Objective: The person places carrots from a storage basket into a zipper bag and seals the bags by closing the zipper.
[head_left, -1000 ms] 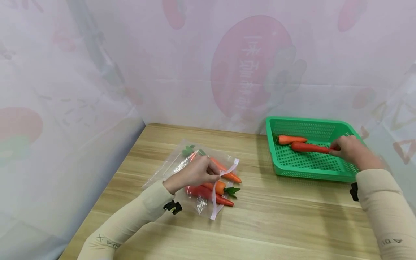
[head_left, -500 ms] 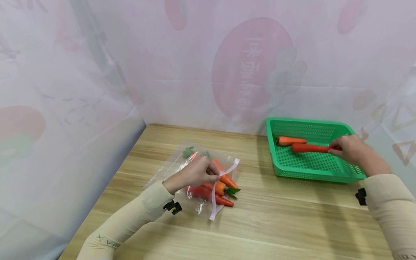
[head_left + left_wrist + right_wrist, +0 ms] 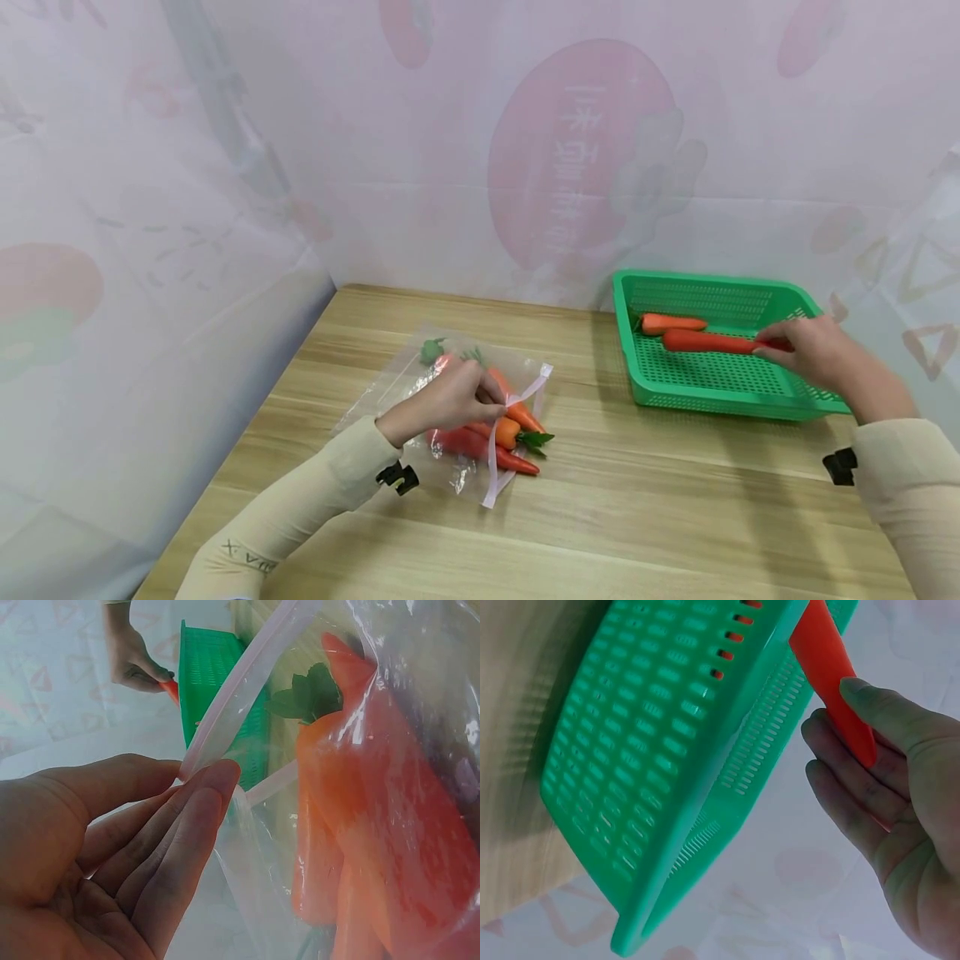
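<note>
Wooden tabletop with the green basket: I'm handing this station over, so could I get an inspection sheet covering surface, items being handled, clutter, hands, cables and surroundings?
Surface: wood-grain tabletop; no damage visible.
Job's things: clear bag with orange and red vegetables in it; green basket holding an orange carrot; red vegetable held over the basket.
Clutter: nothing seen.
Hands: left hand pinches the bag's pink edge strip; right hand grips one end of the red vegetable. A black device sits at the left wrist, another at the right.
Cables: nothing seen.
Surroundings: pale printed sheeting behind and on both sides.
</note>
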Action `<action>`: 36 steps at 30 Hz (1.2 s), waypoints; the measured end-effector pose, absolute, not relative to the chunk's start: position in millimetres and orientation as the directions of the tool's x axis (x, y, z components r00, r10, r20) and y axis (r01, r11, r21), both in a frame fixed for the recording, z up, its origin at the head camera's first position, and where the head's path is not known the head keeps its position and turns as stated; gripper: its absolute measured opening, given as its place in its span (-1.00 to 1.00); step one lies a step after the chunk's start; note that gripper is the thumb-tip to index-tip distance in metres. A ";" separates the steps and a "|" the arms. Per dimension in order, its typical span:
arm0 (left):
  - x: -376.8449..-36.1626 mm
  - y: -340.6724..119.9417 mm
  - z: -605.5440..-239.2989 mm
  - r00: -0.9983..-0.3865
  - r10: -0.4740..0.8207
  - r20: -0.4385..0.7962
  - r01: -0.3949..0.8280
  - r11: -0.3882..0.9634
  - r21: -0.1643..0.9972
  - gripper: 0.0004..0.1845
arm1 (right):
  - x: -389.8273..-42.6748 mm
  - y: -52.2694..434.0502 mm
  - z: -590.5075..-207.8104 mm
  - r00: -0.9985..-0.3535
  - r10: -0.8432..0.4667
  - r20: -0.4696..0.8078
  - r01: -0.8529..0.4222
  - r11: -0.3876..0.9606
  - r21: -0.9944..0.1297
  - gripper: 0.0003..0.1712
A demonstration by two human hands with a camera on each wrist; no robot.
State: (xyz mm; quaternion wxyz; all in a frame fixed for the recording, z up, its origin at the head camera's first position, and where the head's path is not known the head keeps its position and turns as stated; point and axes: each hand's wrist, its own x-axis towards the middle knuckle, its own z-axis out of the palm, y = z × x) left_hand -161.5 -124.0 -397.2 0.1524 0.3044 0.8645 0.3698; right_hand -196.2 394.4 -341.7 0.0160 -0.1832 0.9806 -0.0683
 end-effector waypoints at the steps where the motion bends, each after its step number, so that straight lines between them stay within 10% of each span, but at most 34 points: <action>1: -161.9 -124.0 -397.6 -0.767 0.640 -0.037 0.415 0.539 0.733 -0.89 | -194.4 393.9 -342.4 -0.932 -0.362 0.004 -0.358 0.922 -0.144 -0.78; 21: -162.6 -125.0 -396.2 -0.768 0.639 -0.031 0.430 0.552 0.714 -0.88 | -164.5 388.4 -351.9 -0.961 -0.240 0.134 -0.275 0.842 -0.465 -0.71; 36: -160.5 -127.0 -394.0 -0.777 0.629 -0.039 0.414 0.556 0.721 -0.89 | -146.3 351.8 -344.4 -0.921 -0.344 0.182 -0.389 0.805 -0.448 -0.80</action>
